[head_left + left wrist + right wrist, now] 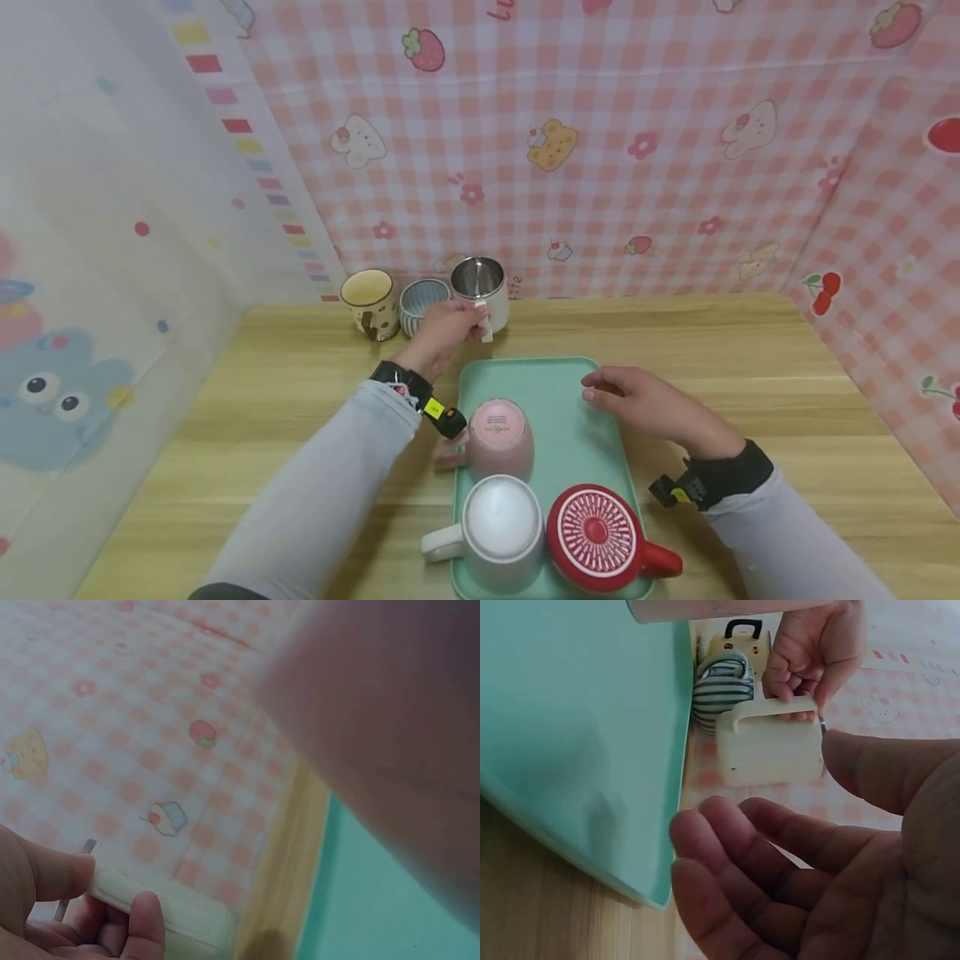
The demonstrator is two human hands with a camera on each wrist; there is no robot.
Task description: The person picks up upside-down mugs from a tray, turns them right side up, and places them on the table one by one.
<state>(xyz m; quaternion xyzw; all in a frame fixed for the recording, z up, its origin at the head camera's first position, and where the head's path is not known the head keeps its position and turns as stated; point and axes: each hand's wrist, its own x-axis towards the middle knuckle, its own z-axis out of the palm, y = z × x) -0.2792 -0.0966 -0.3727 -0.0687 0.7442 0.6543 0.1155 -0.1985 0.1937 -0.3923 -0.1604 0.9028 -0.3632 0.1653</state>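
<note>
My left hand (448, 332) grips the handle (161, 907) of a white mug (495, 315) with a shiny steel inside, upright at the back by the wall cloth. In the right wrist view, its fingers curl round the top of that handle (776, 709). My right hand (651, 402) hovers over the right edge of the green tray (573, 417), fingers loosely bent and holding nothing. On the tray three mugs sit upside down: a pink mug (501, 442), a white mug (501, 533) and a red mug (596, 537).
Left of the steel-lined mug stand a grey striped cup (423, 304) and a cream spotted mug (369, 302) with a brown handle. Pink checked cloth (660, 192) hangs behind the wooden table (750, 367). The pink and red mugs' handles stick out over the tray's sides.
</note>
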